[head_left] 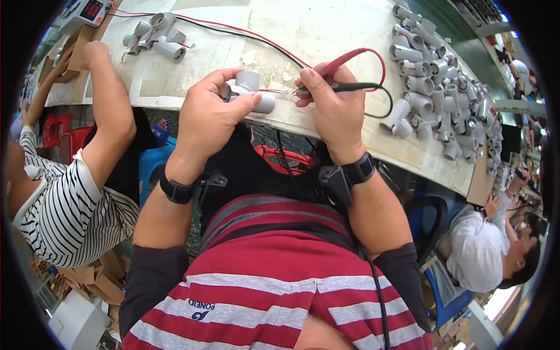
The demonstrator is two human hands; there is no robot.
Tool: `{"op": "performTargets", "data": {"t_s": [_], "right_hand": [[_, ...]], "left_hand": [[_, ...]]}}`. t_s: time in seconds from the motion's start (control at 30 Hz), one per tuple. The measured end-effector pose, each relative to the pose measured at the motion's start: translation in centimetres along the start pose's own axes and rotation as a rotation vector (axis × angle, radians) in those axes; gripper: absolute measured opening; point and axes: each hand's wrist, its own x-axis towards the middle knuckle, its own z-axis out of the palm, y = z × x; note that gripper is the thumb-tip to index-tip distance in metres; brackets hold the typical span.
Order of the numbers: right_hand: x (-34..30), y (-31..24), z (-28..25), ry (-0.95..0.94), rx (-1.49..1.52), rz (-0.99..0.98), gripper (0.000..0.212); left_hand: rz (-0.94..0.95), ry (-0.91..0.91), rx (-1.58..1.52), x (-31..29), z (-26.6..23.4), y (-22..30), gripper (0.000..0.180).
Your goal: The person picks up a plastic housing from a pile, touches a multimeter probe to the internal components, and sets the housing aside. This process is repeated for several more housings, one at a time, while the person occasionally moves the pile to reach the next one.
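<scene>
Near the front edge of the table, my left hand [205,119] is closed on a grey plastic tube-shaped housing [249,80], thumb along its side. From the housing, thin wires run right to a small white connector [285,91]. Between the thumb and fingers of my right hand [338,114] are two test probes, a red probe [344,59] and a black probe [351,87]. Their tips point left and lie close to the connector; whether they touch it I cannot tell. Red and black leads [256,36] trail back over the table.
Many more grey housings [419,86] are heaped along the right side of the table [326,29]. A smaller group [170,49] lies at the far left, near a meter with a red display [91,10]. Co-workers sit left [76,198] and right [481,251].
</scene>
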Motion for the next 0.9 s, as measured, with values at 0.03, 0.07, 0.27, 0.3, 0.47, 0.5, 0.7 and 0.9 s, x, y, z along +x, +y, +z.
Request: {"op": "performTargets", "data": {"t_s": [0.03, 0.07, 0.27, 0.3, 0.47, 0.5, 0.7, 0.9], "right_hand": [[0.0, 0.1, 0.2, 0.001, -0.010, -0.028, 0.016], [0.1, 0.1, 0.4, -0.001, -0.014, -0.022, 0.016], [0.6, -0.2, 0.8, 0.008, -0.085, 0.029, 0.015], [0.7, -0.3, 0.7, -0.008, -0.100, 0.055, 0.015], [1.1, -0.7, 0.8, -0.050, -0.318, 0.096, 0.014], [0.9, -0.4, 0.9, -0.037, -0.305, 0.080, 0.014], [0.2, 0.5, 0.7, 0.008, -0.136, -0.040, 0.013], [0.0, 0.3, 0.7, -0.022, -0.222, -0.015, 0.014]], "left_hand": [[-0.007, 0.000, -0.005, 0.2, 0.0, 0.3, 0.050], [-0.071, -0.020, -0.011, 0.4, 0.0, 0.6, 0.051], [-0.183, -0.063, 0.023, 0.3, -0.1, 1.9, 0.050], [-0.188, -0.063, 0.021, 0.3, 0.0, 1.9, 0.050], [-0.137, -0.069, -0.025, 0.0, 0.1, 1.2, 0.049], [-0.104, -0.046, -0.036, -0.1, 0.3, 0.9, 0.048], [-0.036, 0.002, -0.006, -0.7, 0.5, 0.1, 0.046], [-0.067, 0.015, -0.005, -0.9, 0.5, 0.0, 0.046]]}}
